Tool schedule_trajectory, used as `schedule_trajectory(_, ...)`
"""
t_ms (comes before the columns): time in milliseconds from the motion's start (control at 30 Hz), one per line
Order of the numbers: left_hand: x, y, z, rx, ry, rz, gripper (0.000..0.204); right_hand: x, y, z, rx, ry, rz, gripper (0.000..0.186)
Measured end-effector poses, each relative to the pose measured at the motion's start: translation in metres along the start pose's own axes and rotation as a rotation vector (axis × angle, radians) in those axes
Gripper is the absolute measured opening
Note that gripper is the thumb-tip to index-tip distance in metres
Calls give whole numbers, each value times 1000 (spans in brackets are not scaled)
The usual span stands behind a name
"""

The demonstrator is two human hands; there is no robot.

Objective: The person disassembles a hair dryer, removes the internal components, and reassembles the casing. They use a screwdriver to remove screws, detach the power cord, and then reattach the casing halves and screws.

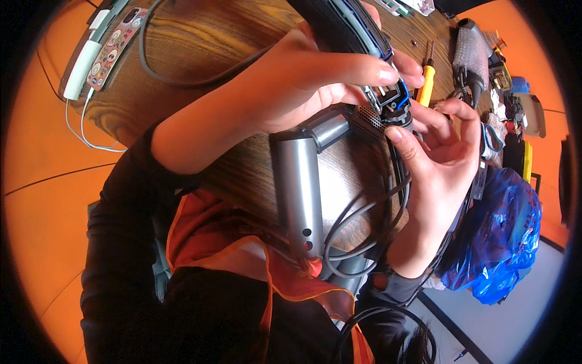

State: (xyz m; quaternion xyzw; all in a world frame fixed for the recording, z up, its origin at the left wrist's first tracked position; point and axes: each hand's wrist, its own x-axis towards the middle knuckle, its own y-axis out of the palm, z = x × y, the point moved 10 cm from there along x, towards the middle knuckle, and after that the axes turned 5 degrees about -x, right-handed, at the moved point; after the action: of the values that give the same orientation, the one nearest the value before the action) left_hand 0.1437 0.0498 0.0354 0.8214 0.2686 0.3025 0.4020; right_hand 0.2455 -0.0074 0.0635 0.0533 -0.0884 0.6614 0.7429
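Note:
My left hand [303,82] is closed around a long black appliance housing [348,27], its thumb pressed near the lower end. That end is open and shows inner parts [391,94] with a blue edge and a bit of bare metal. My right hand [445,142] pinches the dark cable end [399,118] just below, thumb on one side and fingers on the other. Exactly how the cable joins the housing is hidden by the fingers. Beneath the hands lies a grey tube [298,194] with two round holes, beside a shorter grey cylinder [327,130]. A black cord [330,242] loops down past it.
A yellow-handled screwdriver [427,85] lies beyond my right hand. At the far right are a wrapped grey appliance [470,54] and a blue plastic bag [494,236]. A phone in a patterned case [116,48] and a white power bar [83,70] rest at the left of the wooden table [200,36].

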Motion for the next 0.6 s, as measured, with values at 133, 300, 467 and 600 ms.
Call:
schedule_trajectory(133,7,5,-1,4,45,100,30,2,-2,-6,-91,96,54,41)
schedule_trajectory(300,-1,14,-1,-8,-36,68,41,-1,10,-22,106,273,213,35)
schedule_trajectory(467,-5,23,-3,50,-118,5,49,-8,15,-22,130,286,222,35)
schedule_trajectory(600,-5,34,-7,93,-99,47,48,-6,12,-21,98,267,167,37)
